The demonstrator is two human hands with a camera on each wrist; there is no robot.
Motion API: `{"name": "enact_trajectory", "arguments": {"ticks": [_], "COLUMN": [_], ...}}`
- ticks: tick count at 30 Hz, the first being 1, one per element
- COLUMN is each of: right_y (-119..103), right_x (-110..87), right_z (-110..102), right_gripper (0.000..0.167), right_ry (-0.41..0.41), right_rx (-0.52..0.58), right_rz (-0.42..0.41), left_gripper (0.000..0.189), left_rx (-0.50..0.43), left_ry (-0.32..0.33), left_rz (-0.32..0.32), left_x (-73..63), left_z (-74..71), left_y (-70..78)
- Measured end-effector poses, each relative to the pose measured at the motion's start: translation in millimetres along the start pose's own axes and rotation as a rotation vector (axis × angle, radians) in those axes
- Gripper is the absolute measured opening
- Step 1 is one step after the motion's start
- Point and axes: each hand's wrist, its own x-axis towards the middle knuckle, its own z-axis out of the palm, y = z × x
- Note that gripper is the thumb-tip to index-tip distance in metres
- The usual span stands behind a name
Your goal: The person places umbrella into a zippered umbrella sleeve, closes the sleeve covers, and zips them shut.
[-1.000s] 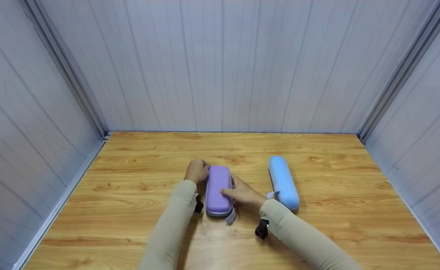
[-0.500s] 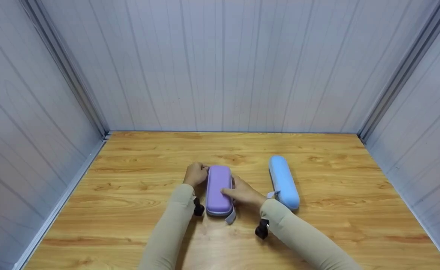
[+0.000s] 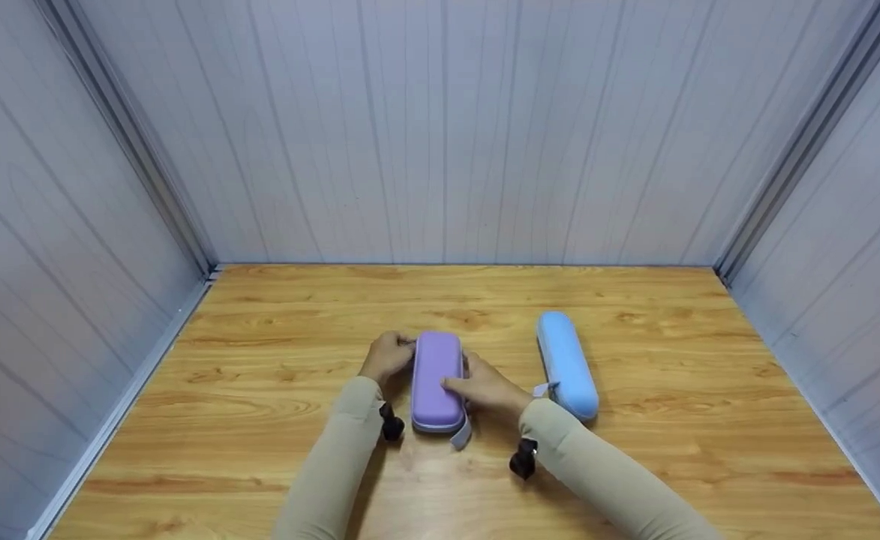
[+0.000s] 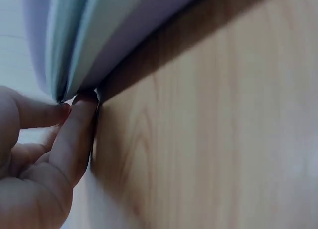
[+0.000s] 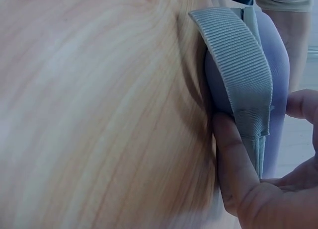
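Note:
A purple zippered hard case [image 3: 438, 381] lies lengthwise on the wooden table, its lid down on its base. At its far left side, my left hand [image 3: 388, 355] has thumb and forefinger pinched together on the zipper seam [image 4: 74, 55]; the zipper pull is hidden between the fingertips. From the right, my right hand [image 3: 491, 386] grips the case, thumb on the lid and fingers along the lower side. A grey fabric strap [image 5: 243, 65] hangs from its near right corner, beside those fingers.
Right of the purple case lies a light blue zippered case [image 3: 569, 366] with its own small grey strap [image 3: 543, 389], close by the right wrist. Pale panel walls [image 3: 440, 135] enclose the wooden table [image 3: 259, 450] at the back and both sides.
My left hand has slid a short way toward me along the left side of the purple case. The right hand and both cases have stayed put.

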Motion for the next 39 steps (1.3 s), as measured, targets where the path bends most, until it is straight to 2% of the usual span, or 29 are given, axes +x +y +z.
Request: {"name": "enact_trajectory", "arguments": {"ticks": [3, 8, 15, 24, 33, 39], "right_y": [0, 0, 0, -2, -4, -7], "right_x": [-1.0, -1.8, -2.2, -3.4, -3.6, -6.7], "right_z": [1, 2, 1, 0, 0, -1], "right_gripper": [0.081, 0.087, 0.072, 0.092, 0.09, 0.088], "right_ry": [0.022, 0.037, 0.021, 0.03, 0.032, 0.03], "right_rx": [-0.015, -0.037, -0.142, -0.263, -0.322, -0.325], "right_rz": [0.0, -0.047, -0.077, -0.055, -0.028, -0.006], "left_gripper": [0.021, 0.018, 0.018, 0.016, 0.013, 0.012], "left_rx": [0.083, 0.137, 0.148, 0.183, 0.228, 0.246], "left_ry": [0.033, 0.06, 0.07, 0.091, 0.088, 0.054], "left_rz": [0.052, 0.11, 0.131, 0.169, 0.222, 0.253], "left_x": [-1.9, -6.3, -7.0, -8.0, -12.2, -16.8], "left_z": [-0.5, -2.4, -1.6, -1.3, -2.9, -6.1], "left_y": [-0.7, 2.4, 2.0, 2.9, 1.9, 3.5]}}
